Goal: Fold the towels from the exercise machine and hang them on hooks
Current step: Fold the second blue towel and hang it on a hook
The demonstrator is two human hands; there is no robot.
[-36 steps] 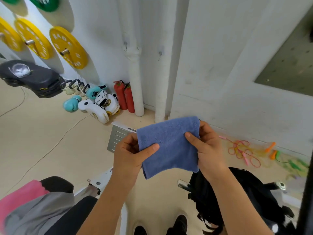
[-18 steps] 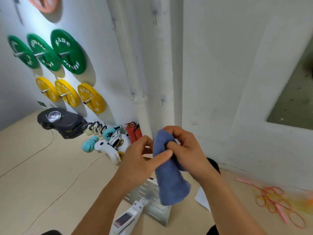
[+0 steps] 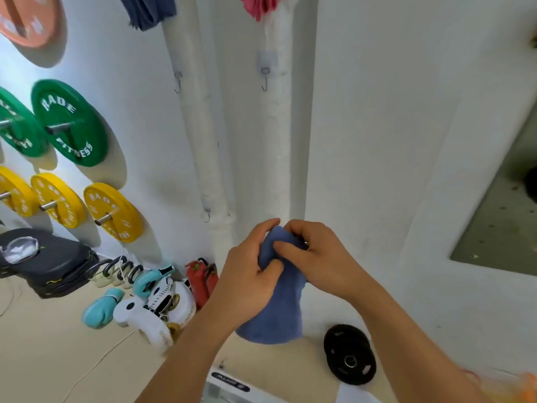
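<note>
A folded blue towel (image 3: 276,309) hangs down from both my hands in front of the white wall. My left hand (image 3: 247,277) grips its upper left side and my right hand (image 3: 316,257) pinches its bunched top. Bare metal hooks sit on the wall above: one (image 3: 264,80) over my hands, one (image 3: 177,82) to its left, and a lower one (image 3: 207,215). A dark blue towel (image 3: 148,10) and a pink towel (image 3: 261,5) hang at the top edge; their hooks are out of view.
Green (image 3: 69,123) and yellow (image 3: 113,212) weight plates are mounted on the left wall. Boxing gloves (image 3: 101,308), red extinguishers (image 3: 200,280) and a black pad (image 3: 46,263) lie on the floor at left. A black plate (image 3: 350,353) lies near the wall at right. White pipes (image 3: 203,141) run vertically.
The view has tilted upward, bringing higher hooks and two hung towels into sight. The flat towel has been gathered at its top between both hands and raised toward the wall.
</note>
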